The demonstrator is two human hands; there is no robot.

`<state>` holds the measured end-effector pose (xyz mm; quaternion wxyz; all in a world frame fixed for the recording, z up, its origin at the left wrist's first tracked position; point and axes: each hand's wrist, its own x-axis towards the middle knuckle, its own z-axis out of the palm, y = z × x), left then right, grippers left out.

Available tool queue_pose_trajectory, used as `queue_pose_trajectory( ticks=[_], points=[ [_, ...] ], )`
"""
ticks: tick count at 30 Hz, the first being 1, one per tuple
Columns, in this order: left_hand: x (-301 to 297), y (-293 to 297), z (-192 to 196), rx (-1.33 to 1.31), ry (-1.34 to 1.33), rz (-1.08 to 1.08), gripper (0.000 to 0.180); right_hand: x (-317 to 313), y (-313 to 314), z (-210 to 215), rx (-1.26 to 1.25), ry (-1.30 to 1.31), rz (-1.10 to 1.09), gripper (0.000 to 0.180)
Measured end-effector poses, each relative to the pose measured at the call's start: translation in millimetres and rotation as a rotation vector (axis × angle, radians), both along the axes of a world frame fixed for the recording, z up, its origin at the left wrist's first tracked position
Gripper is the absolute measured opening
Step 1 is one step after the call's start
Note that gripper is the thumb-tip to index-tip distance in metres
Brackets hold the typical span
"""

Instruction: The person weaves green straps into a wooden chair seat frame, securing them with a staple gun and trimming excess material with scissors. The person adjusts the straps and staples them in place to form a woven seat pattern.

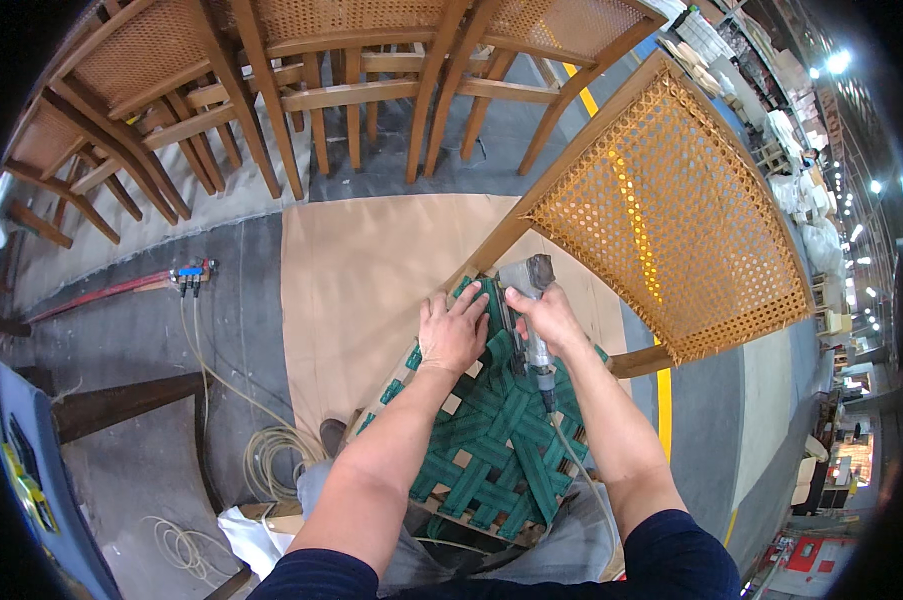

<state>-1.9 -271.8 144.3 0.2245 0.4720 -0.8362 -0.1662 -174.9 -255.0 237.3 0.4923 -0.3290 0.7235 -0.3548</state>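
Note:
My right hand [551, 318] is wrapped round the grip of a grey pneumatic staple gun [519, 277], an air hose [583, 462] running down from its handle. The gun stands over the back corner of a chair seat woven with green webbing [486, 455]. Beside it my left hand [453, 336] lies with fingers stretched over the webbing and the frame's edge. The gun's tip is partly hidden, so contact with the frame cannot be made out. The chair's wooden back, filled with woven cane [671, 215], slants up to the right.
Several cane-backed chairs [351, 95] line the far side. Brown paper [346, 270] covers the floor under this chair. A red hose with a blue valve fitting [191, 273] lies left, and coiled air hose [276, 460] sits near my leg. A dark-edged stand [131, 405] is at left.

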Motion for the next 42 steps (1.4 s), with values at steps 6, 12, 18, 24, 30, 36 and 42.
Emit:
queue_pose_trajectory(
  ticks=[6, 12, 18, 24, 30, 36, 42],
  points=[
    [1.0, -1.1, 5.8, 0.02, 0.006, 0.008, 0.039, -14.4, 11.6, 15.4, -0.081, -0.154, -0.049, 0.036],
    [-0.3, 4.3, -5.0, -0.059, 0.047, 0.02, 0.035, -32.4, 90.9, 69.1, -0.158, -0.352, -0.127, 0.04],
    [3.3, 2.6, 28.6, -0.02, 0.383, 0.093, 0.031, -47.8, 260.5, 128.2, -0.427, -0.697, -0.321, 0.054],
    [-38.0, 209.6, 121.3, 0.866, 0.689, -0.374, 0.045, -30.8, 377.2, 120.4, -0.632, -0.848, -0.824, 0.066],
    [-47.5, 348.2, 190.7, 1.929, 0.942, -0.581, 0.041, -28.8, 452.3, 84.9, -0.8, -1.241, -0.434, 0.089],
    [-37.3, 394.9, 206.9, 1.997, 0.641, -0.697, 0.04, -11.5, 488.3, 52.5, -1.023, -1.141, -0.595, 0.087],
    [-33.3, 431.6, 218.1, 2.009, 0.542, -0.773, 0.074, -23.2, 512.4, 35.6, -1.185, -1.349, -0.586, 0.083]
  ],
)
